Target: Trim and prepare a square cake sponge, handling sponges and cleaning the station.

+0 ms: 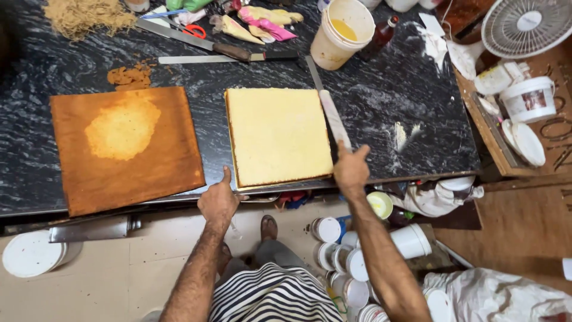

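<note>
The left hand (219,201) rests loosely curled at the near edge of the pale square sponge cake (278,135), apparently touching its tray; the right hand (350,169) grips a long cake knife (331,115) beside it.

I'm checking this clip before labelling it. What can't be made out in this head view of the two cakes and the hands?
- Left hand: fingers curl under the counter edge by the yellow cake; contact hidden.
- Right hand: palm faces away; its grip on the long knife is unclear.
- Knife blade tip: lost against the dark counter.
- Brown cake: near corner overhangs the counter; underside unseen.
- Bucket: contents only partly visible.
</note>
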